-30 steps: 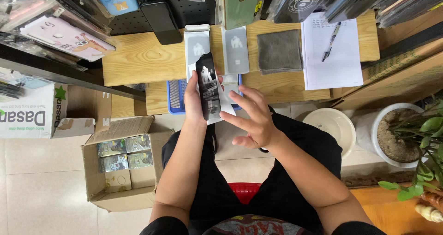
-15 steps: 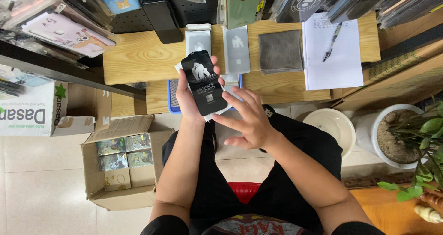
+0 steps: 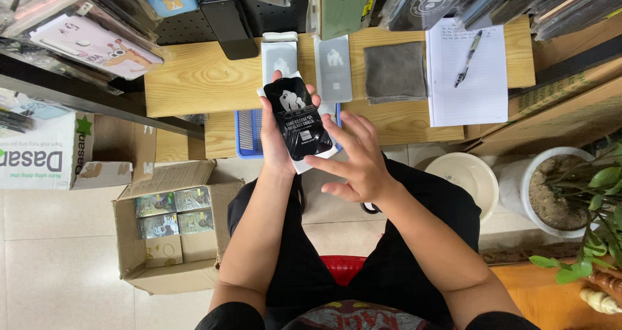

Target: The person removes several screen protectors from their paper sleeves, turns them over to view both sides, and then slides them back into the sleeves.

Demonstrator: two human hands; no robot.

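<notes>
A pale wooden bench (image 3: 201,84) runs across the top of the view over a tiled floor, with hanging packets of phone cases above it. The landmark is the black packet (image 3: 297,117), a flat glossy sleeve with a white figure printed on it, held upright above the person's lap and in front of the bench edge. The left hand (image 3: 277,136) has it in a closed grip, the palm behind it, the thumb along its left edge and fingertips curling over its top and right edge. The right hand (image 3: 359,161) is just right of the packet and below its lower corner, fingers spread, with the fingertips at the packet's lower right edge. Behind the packet lies a blue tray (image 3: 247,133). Above it on the bench rest two grey packets (image 3: 335,68), and further right a grey cloth (image 3: 395,72) and a notepad (image 3: 468,77) with a pen (image 3: 468,58) on it. Down to the left of the packet stands an open cardboard box (image 3: 172,229) on the floor.
</notes>
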